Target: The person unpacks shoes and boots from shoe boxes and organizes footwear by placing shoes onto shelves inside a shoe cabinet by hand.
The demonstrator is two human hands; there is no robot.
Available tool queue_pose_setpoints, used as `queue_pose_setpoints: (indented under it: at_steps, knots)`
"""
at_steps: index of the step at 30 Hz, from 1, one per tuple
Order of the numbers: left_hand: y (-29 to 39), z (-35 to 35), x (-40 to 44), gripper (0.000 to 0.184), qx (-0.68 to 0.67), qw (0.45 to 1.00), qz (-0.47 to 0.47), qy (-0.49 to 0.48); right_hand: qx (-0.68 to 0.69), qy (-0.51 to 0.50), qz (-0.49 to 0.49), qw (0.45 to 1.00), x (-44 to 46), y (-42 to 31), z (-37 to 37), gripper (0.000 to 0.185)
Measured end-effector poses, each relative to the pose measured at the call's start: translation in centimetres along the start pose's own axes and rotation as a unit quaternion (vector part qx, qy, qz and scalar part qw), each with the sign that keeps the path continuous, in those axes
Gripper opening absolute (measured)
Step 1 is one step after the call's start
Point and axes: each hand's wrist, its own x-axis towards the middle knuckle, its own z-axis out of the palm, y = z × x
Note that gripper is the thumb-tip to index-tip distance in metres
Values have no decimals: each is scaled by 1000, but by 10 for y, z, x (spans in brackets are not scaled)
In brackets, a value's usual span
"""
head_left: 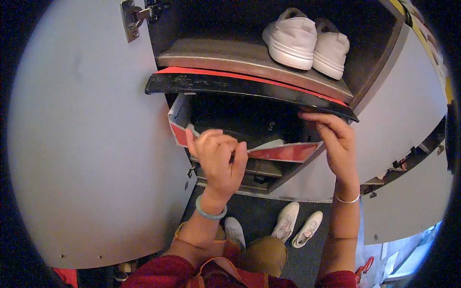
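Left hand (218, 156) curled at the front wall of the red box (290, 153), right hand (337, 141) bent-fingered beneath its raised lid (230, 86); I couldn't tell whether either gripped. The box sat below a shelf (211, 52).

A shoe cupboard (377, 54) spot; home or changing room, can't tell

White shoes (292, 44) on a shelf (206, 51); a box (290, 152) under it; an open pale door (86, 144); more shoes (307, 229) on the dark floor (259, 207)
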Motion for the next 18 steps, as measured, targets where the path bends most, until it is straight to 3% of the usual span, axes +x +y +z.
queue_pose_setpoints:
  at_steps: [2, 5, 7, 9, 13, 18]
  knots:
    - [-1, -1, -5, 13, -11, 1000, 7, 18, 137, 16, 40, 990, 0, 4, -4, 22]
    - [-4, 1, -17, 17, -16, 998, 13, 51, 202, 13, 82, 976, 1, 5, -12, 21]
    - [-7, -1, -26, 22, -32, 998, 18, 54, 202, 6, 85, 976, -1, 8, -13, 20]
    - [-10, -1, -30, 27, -36, 997, 22, 58, 310, 2, 56, 949, -3, 6, -10, 20]
    - [-14, -2, -36, 28, -54, 996, 22, 66, 337, 24, 84, 937, -2, -1, -8, 22]
    - [-18, -7, -41, 26, -73, 995, 17, 59, 349, 21, 51, 936, -1, 2, -3, 27]
